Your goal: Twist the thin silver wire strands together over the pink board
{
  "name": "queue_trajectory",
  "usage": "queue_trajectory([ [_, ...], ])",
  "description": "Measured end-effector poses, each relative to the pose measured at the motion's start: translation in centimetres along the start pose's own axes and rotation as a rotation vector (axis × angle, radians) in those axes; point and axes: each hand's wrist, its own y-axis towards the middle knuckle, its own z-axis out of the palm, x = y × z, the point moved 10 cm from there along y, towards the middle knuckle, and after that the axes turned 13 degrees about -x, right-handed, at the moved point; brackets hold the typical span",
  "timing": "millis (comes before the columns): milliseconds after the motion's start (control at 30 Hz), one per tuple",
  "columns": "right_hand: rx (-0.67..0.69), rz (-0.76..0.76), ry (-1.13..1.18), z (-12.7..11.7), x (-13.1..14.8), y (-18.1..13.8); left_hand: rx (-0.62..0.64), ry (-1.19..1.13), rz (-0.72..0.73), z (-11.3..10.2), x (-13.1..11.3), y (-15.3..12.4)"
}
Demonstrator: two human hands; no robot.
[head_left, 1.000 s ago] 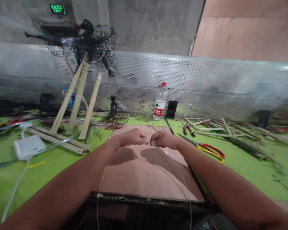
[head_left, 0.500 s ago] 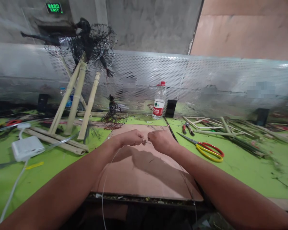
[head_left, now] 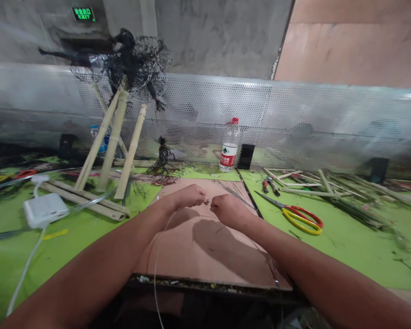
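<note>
1. Over the brown board point(head_left: 205, 246) at the middle of the table point(head_left: 345, 237), a thin wire point(head_left: 156, 256) is pinched by the left hand point(head_left: 188, 197) and the right hand point(head_left: 226, 208), fingertips nearly touching, so that its ends are brought together.
2. From both pinched hands, the wire is looped back toward the body, past the table's near edge.
3. Near the right hand, scissors point(head_left: 296, 215) are kept within reach; a bottle point(head_left: 229, 146) is stood well behind.

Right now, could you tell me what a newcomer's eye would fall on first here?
Probably the two bare hands meeting at centre over the brown board, left hand and right hand pinching a thin silvery wire. Next, the red-and-yellow-handled scissors on the green table at right, and the leaning bamboo poles topped with a black wire tangle at left.
</note>
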Motion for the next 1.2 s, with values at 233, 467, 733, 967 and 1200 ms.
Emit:
queue_trajectory([
  [233, 0.082, 0.078, 0.199, 0.1, -0.8, -0.1, -0.054, 0.061, 0.099, -0.8, -0.8, 0.2],
  [467, -0.111, 0.217, 0.135, -3.0, -3.7, 0.7, -0.076, 0.159, 0.138, -1.9, -1.4, 0.2],
  [733, 0.37, 0.368, 0.846, 2.3, -4.3, -0.6, 0.047, 0.113, 0.199, 0.0, -2.5, -0.4],
  [967, 0.278, 0.312, 0.808, 2.9, -3.0, -0.2, 0.046, 0.133, 0.204, 0.2, -2.5, -0.4],
  [1200, 0.018, -0.042, 0.025, 0.1, -1.7, 1.1, 0.028, 0.114, 0.172, 0.1, -1.6, 0.1],
])
